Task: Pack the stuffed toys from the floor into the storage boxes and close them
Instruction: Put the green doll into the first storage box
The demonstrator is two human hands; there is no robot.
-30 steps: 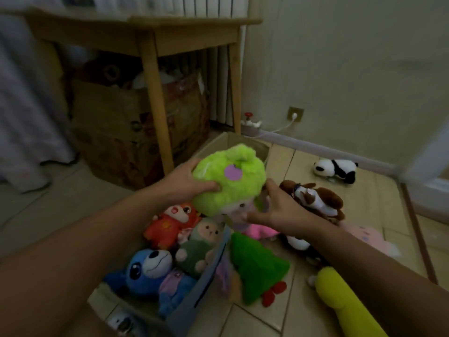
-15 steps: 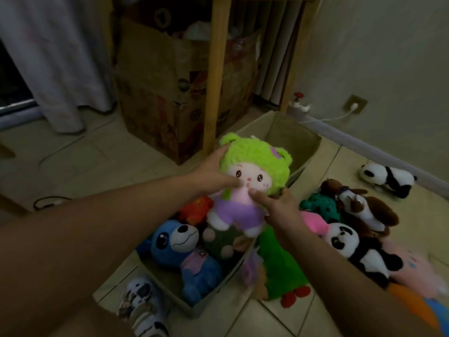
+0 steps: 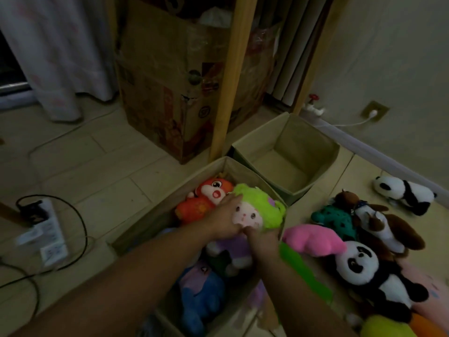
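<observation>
Your left hand point(image 3: 224, 221) presses flat-fingered on the green-haired doll point(image 3: 255, 212) in the near storage box point(image 3: 155, 215); your right hand point(image 3: 261, 240) pinches its chin. Piled high beside the orange toy point(image 3: 204, 200), it may block the lid.

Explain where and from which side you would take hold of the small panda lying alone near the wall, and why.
Grip the small panda round its white middle, coming down from above. It lies on its side on the bare floor, apart from the other toys, head toward the empty storage box, so nothing blocks a top approach. The soft belly looks the widest part, likely the easiest for fingers to close on.
</observation>
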